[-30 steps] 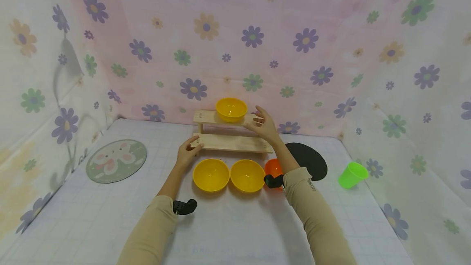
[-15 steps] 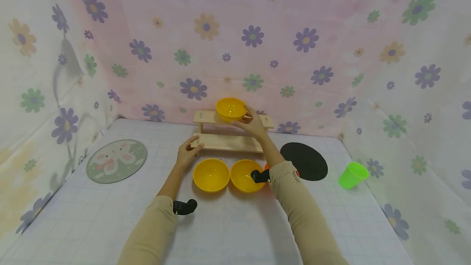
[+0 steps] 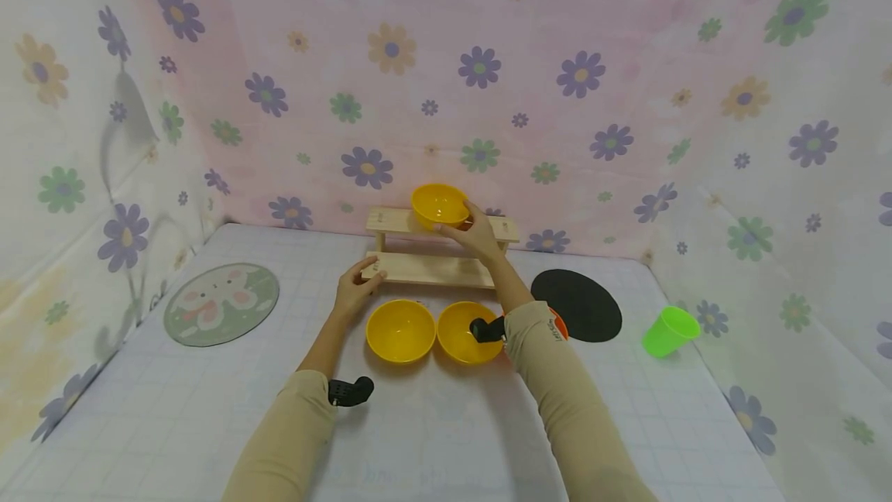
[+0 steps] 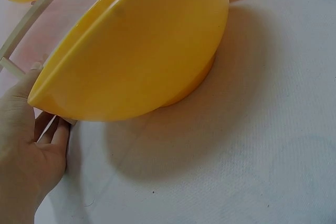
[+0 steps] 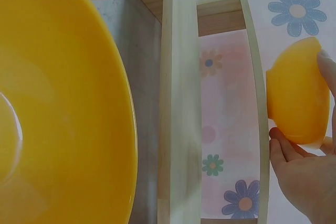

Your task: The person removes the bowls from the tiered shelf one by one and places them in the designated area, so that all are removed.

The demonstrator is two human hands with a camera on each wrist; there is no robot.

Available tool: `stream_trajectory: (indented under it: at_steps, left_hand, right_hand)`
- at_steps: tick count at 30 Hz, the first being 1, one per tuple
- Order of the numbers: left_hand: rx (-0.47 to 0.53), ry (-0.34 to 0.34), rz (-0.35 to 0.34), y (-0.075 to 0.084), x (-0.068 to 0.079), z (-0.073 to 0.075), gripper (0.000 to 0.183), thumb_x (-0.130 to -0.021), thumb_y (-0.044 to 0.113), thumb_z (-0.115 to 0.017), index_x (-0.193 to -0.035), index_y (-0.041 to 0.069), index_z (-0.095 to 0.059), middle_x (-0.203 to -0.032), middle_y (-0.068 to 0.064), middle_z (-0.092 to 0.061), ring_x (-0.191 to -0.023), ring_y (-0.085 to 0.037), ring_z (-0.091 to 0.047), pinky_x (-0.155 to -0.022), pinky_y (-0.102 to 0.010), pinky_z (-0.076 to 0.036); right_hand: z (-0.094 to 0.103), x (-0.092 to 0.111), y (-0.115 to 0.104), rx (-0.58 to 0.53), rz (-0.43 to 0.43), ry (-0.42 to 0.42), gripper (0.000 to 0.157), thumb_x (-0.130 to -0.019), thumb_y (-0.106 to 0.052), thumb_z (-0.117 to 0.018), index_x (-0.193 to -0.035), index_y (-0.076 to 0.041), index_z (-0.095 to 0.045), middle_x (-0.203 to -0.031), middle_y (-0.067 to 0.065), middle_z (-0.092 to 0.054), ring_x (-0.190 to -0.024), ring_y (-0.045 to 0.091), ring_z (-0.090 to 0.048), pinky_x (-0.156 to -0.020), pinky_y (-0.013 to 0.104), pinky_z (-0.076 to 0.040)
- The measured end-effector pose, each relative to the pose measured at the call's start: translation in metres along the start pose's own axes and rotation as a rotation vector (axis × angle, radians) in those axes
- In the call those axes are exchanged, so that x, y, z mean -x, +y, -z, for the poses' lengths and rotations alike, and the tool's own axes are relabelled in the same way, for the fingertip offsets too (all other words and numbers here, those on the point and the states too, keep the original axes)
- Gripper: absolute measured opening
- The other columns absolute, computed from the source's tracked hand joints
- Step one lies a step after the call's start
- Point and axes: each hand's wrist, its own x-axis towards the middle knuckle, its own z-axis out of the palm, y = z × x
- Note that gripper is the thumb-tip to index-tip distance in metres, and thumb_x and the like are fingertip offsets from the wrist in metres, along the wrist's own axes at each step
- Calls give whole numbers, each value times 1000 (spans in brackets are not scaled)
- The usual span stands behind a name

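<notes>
A two-tier wooden shelf rack (image 3: 428, 269) stands at the back of the table. On its upper board sits a yellow bowl (image 3: 437, 206), upright. My right hand (image 3: 477, 238) holds that bowl by its right side; in the right wrist view the thumb is at the bowl's (image 5: 299, 93) rim and the fingers reach under its side. The left end of the lower board is gripped by my left hand (image 3: 353, 293), thumb in front. Two more yellow bowls, a left one (image 3: 400, 331) and a right one (image 3: 463, 331), stand side by side before the rack.
An orange cup (image 3: 560, 325) is mostly hidden behind my right sleeve. Behind it lies a black round mat (image 3: 578, 304). A bright green cup (image 3: 669, 331) stands tilted-looking at the right. On the left lies a rabbit-patterned mat (image 3: 221, 304). Flowered cloth walls (image 3: 432, 60) surround the table.
My right hand has moved left from beside the upper bowl and taken hold of its right side. The bowl has barely shifted. My left hand stays on the lower board.
</notes>
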Motion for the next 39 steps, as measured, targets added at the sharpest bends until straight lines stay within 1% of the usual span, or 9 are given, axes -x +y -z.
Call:
stream_trajectory:
  at_steps: [3,6,7,10,15,23,27,31,39]
  left_hand:
    - [29,-11,4,12,5,0,49,-92,13,-62,-137,0,-45,-145,-20,-38,-91,-25,-59,-74,-28,-52]
    - [43,-7,2,12,5,0,49,-91,11,-62,-136,0,-46,-144,-20,-38,-90,-25,-59,-72,-27,-51]
    - [37,-3,6,12,5,-1,49,-92,11,-61,-136,0,-46,-144,-20,-39,-89,-24,-59,-73,-28,-52]
    - [15,9,-6,0,0,-2,49,-92,17,-62,-136,3,-47,-145,-16,-39,-84,-13,-57,-75,-28,-52]
    - [9,5,-3,0,1,-1,50,-92,17,-62,-137,4,-46,-144,-16,-40,-85,-15,-57,-74,-27,-51]
    - [16,10,5,1,-2,-2,49,-91,17,-63,-136,4,-47,-139,-16,-46,-75,-5,-53,-68,-20,-48]
    - [14,13,2,0,-2,-2,49,-91,16,-63,-136,3,-47,-134,-19,-49,-72,-5,-52,-65,-18,-47]
    - [19,18,9,0,-3,-2,49,-91,16,-63,-136,4,-48,-128,-20,-53,-71,-6,-51,-64,-17,-45]
    - [14,11,2,0,-1,0,50,-92,16,-62,-137,3,-46,-140,-18,-45,-75,-7,-53,-67,-18,-47]
  right_hand:
    - [1,2,-6,-32,-6,-11,84,-85,-20,-69,-148,2,-17,-143,22,-36,-120,35,-47,-99,40,-43]
    - [1,3,-5,-39,5,-6,84,-86,-20,-69,-148,3,-17,-143,22,-36,-120,36,-46,-100,41,-42]
    - [0,4,-5,-33,8,-1,84,-86,-19,-69,-148,3,-17,-143,22,-36,-120,36,-46,-100,41,-42]
    - [0,4,2,-6,15,28,85,-85,-24,-70,-148,0,-19,-143,19,-36,-119,33,-48,-99,38,-43]
    - [4,8,3,28,7,43,86,-83,-25,-72,-148,0,-21,-139,20,-40,-114,32,-52,-94,38,-47]
    - [16,14,6,37,21,43,82,-83,-26,-72,-148,-5,-26,-137,16,-43,-113,30,-53,-94,37,-47]
    - [23,19,8,33,65,25,78,-84,-21,-71,-147,-5,-28,-135,16,-46,-110,31,-55,-94,38,-47]
    - [32,25,9,55,69,12,79,-84,-22,-72,-147,-5,-28,-133,16,-47,-110,31,-55,-93,38,-48]
    - [51,38,12,66,37,-18,83,-85,-23,-70,-150,-7,-21,-143,17,-39,-117,34,-51,-97,42,-45]
